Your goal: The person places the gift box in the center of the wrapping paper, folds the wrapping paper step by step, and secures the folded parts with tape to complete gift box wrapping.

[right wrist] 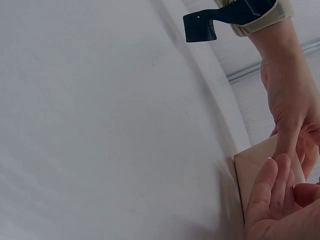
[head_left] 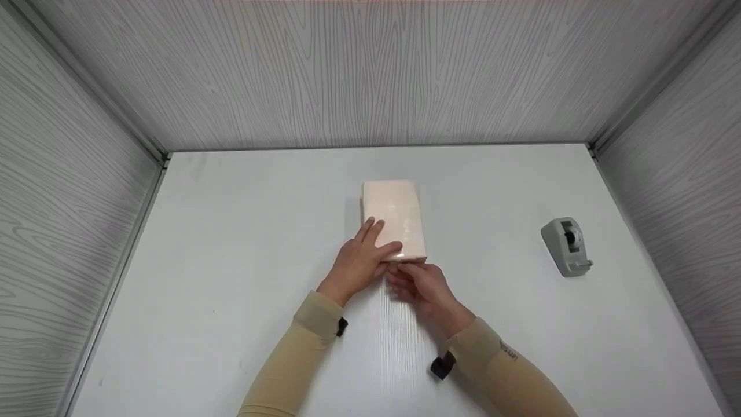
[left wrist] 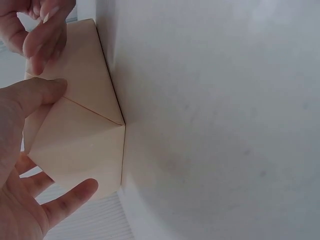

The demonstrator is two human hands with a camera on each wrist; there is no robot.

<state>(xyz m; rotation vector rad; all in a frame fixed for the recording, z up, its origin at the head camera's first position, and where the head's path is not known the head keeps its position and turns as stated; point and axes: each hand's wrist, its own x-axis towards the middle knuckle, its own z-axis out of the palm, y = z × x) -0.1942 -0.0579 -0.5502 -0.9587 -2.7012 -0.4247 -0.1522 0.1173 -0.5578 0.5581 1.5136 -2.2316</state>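
A box wrapped in glossy pale peach paper (head_left: 395, 214) lies on the white table with its short end facing me. My left hand (head_left: 360, 262) holds the box at its near left corner. In the left wrist view its thumb (left wrist: 42, 95) presses the folded end, beside a slanting paper seam, and its other fingers spread along the side. My right hand (head_left: 425, 286) is at the near end, fingers (right wrist: 267, 187) fairly straight and touching the paper beside the left thumb. The far side of the box is hidden in both wrist views.
A grey tape dispenser (head_left: 566, 246) with a roll in it stands on the right part of the table (head_left: 243, 231). Wood-grained panels (head_left: 370, 75) rise at the back and on both sides. Dark camera mounts (head_left: 443, 366) hang from the sleeves.
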